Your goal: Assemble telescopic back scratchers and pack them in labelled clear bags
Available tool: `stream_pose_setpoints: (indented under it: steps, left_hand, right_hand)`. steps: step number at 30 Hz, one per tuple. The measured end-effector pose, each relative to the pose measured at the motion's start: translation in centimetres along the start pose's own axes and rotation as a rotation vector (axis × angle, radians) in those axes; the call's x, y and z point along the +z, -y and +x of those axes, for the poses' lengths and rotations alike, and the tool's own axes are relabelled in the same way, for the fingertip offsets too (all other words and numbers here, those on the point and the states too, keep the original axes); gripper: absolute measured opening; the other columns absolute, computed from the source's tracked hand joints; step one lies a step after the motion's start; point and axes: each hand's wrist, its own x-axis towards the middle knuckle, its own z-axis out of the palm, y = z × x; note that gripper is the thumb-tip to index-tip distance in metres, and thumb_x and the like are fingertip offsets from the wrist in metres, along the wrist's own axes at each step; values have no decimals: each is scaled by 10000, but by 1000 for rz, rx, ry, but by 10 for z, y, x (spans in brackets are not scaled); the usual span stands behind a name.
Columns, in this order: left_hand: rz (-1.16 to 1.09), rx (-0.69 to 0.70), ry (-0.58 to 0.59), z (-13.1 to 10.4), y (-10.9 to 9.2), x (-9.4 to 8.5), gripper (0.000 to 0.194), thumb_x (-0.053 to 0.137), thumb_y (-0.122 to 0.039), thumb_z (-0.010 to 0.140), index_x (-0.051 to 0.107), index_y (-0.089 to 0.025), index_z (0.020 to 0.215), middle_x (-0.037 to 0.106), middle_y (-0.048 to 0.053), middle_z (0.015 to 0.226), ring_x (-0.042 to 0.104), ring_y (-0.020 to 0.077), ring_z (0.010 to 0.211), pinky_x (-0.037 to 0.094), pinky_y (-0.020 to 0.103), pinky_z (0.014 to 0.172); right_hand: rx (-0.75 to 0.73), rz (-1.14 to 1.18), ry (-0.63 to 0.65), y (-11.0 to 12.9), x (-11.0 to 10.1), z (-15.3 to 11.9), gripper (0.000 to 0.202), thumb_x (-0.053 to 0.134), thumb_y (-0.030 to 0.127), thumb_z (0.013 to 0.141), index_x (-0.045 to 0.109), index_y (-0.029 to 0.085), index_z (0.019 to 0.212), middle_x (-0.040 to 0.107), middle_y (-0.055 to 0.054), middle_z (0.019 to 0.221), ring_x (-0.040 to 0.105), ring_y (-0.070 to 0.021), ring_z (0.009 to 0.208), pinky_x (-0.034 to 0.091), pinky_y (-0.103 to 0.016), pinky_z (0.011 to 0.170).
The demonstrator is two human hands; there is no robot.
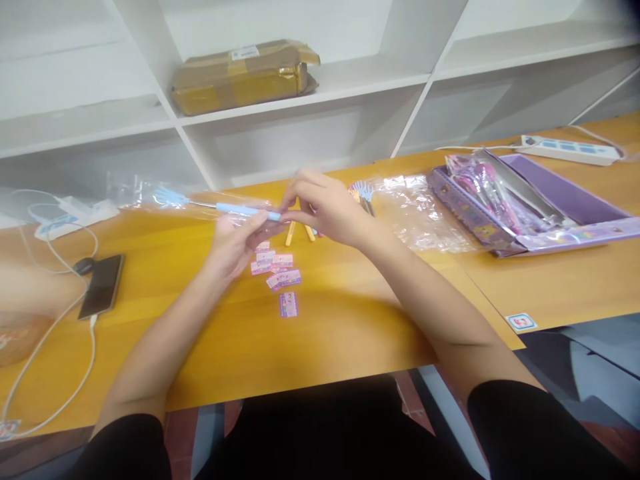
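A light blue stick with a small hand-shaped end (240, 209) lies inside a clear plastic sleeve (135, 193), held level above the table. My left hand (233, 243) is closed around its handle from below. At the handle's right end, my right hand (323, 207) pinches with thumb and fingers. Small pink and purple cards (289, 305) are scattered on the table below my hands. Behind my right hand more hand-shaped sticks (365, 193) are partly hidden, with yellow handles (291, 233) showing beneath.
Clear plastic wrap (420, 213) and an open purple box (580, 237) holding packaged items are at the right. A phone (101, 287), white cables and a power strip (75, 219) are at the left. A taped cardboard box (240, 77) sits on the white shelf (370, 77).
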Motion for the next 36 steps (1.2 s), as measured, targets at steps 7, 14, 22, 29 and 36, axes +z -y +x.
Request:
stream_pose_setpoints:
  steps: [7,14,22,29,36]
  left_hand:
    - [35,-81,75,-5,1,6,431,1030,-429,769,817,-150,1019,877,112,1027,861,301,973,703,483,999]
    - [118,-92,99,-4,-7,2,389,1004,-383,792,811,-164,1049,875,111,1040,850,287,992,706,416,908]
    - [117,-175,97,1,-8,0,357,977,-333,788,740,-175,1004,831,71,944,816,244,890,683,394,845]
    - [38,-275,97,7,-4,-6,339,976,-261,752,742,-144,967,758,52,899,759,201,839,641,328,745]
    - [41,-254,51,14,7,-15,423,1001,-418,782,758,-172,1026,764,46,938,731,164,785,608,301,715]
  right_hand:
    - [-10,-122,56,5,10,-4,284,593,480,1158,649,221,1055,665,-84,1129,603,-198,937,428,-298,750]
    - [23,-26,129,5,-4,-3,349,741,564,1062,665,227,1106,630,-81,1185,546,-173,871,437,-292,747]
    - [-52,214,233,-2,-18,-2,224,818,433,1032,757,233,1113,572,-52,1210,488,-126,828,480,-291,762]
    - [-94,239,308,-5,-11,-3,146,839,313,995,778,230,1099,611,-62,1206,562,-170,931,505,-319,801]
    - [-85,283,283,2,-11,-1,69,734,226,1057,768,222,997,697,-57,1147,657,-179,994,529,-333,865]
